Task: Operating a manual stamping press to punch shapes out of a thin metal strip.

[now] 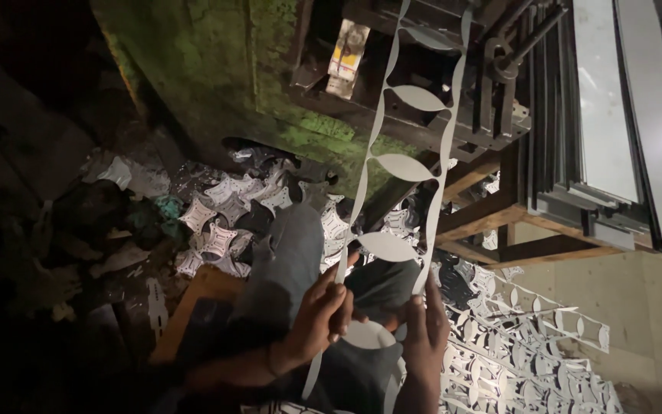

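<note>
Clearly both hands grip one long strip of thin grey sheet metal punched with round holes [404, 165], which rises from the lower middle of the frame to the top edge. The left hand [322, 314] has its fingers closed on the strip's left edge; the right hand [425, 330] pinches the right edge, thumb on top. Upper middle, a small upright rectangular package with a yellow and white label [346, 47] sits on a ledge of the green, worn press machine [216, 69], just left of the strip. Flat grey metal sheets [614, 107] stand on edge at the upper right on a wooden frame [499, 230]. Punched scrap offcuts [224, 218] crowd the floor in the middle left, and more lattice scrap [530, 345] fills the lower right. Open room seems to remain only on the bare pale floor [653, 307] at the right edge; the left side is too dark to judge
</note>
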